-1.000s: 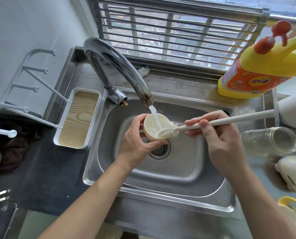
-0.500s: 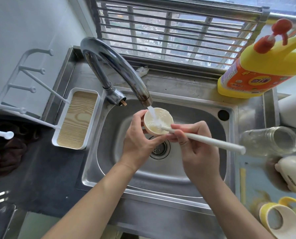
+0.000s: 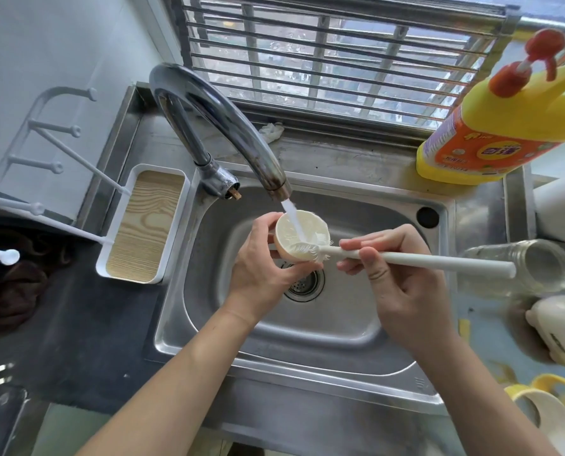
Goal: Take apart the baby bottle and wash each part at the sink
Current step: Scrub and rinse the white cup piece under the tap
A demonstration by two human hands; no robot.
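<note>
Over the steel sink (image 3: 340, 327), my left hand (image 3: 261, 268) grips a cream bottle cap (image 3: 314, 225), its hollow side up under the water running from the tap (image 3: 215, 116). My right hand (image 3: 396, 274) pinches the white handle of a bottle brush (image 3: 439, 261); its bristles lie across the cap's near rim. The clear bottle body (image 3: 524, 268) lies on its side on the counter to the right. A cream bottle part (image 3: 560, 327) lies below it. A yellow-handled ring (image 3: 537, 406) sits at the lower right.
A yellow detergent bottle (image 3: 491, 126) with a red pump stands at the back right. A white drying rack with a wood-pattern tray (image 3: 146, 225) stands left of the sink. Dark cloth (image 3: 14, 291) lies at the far left. A window grille runs behind the tap.
The brush head has pulled back from inside the cap to its near rim. My right hand has shifted slightly right. The cap stays under the stream.
</note>
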